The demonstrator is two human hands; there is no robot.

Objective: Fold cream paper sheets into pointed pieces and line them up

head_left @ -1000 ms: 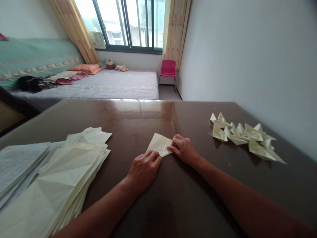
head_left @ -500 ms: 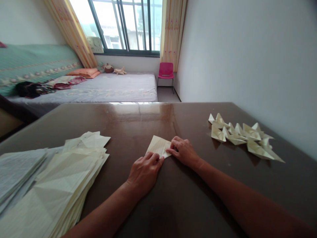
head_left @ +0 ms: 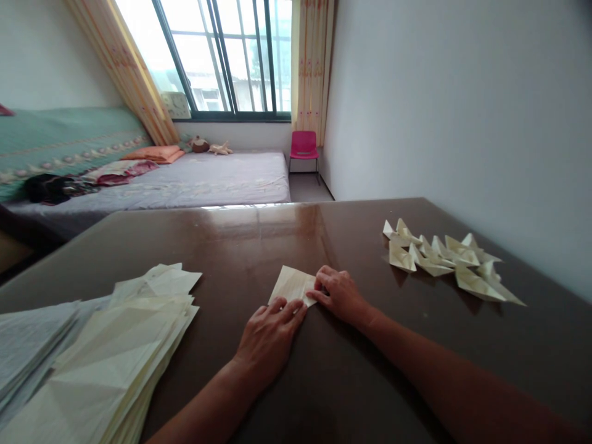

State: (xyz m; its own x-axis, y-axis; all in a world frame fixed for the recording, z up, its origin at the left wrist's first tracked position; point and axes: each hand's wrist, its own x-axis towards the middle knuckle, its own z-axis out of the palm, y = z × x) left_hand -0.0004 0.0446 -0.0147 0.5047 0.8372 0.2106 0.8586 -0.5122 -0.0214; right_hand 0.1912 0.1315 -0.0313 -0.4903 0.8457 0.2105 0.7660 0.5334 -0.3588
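Note:
A small folded sheet of cream paper [head_left: 290, 284] lies on the brown table in front of me. My left hand [head_left: 274, 330] rests on its near left edge, the fingers stretched out and lying flat, pressing it down. At the right edge of the paper, my right hand [head_left: 340, 293] has thumb and fingers pinched together on it. The paper's near edge is partly hidden under my left fingers.
Several folded paper boats [head_left: 435, 253] sit at the right of the glossy table [head_left: 222, 246]. On the left lie a stack of creased cream sheets [head_left: 106, 351] and a pile of greyish papers [head_left: 32, 339]. A bed [head_left: 231, 179] and pink chair [head_left: 304, 145] stand beyond.
My left fingers have flattened and straightened on the paper's near edge. The right hand keeps its pinch. The whole view has tilted up slightly, so things appear lower.

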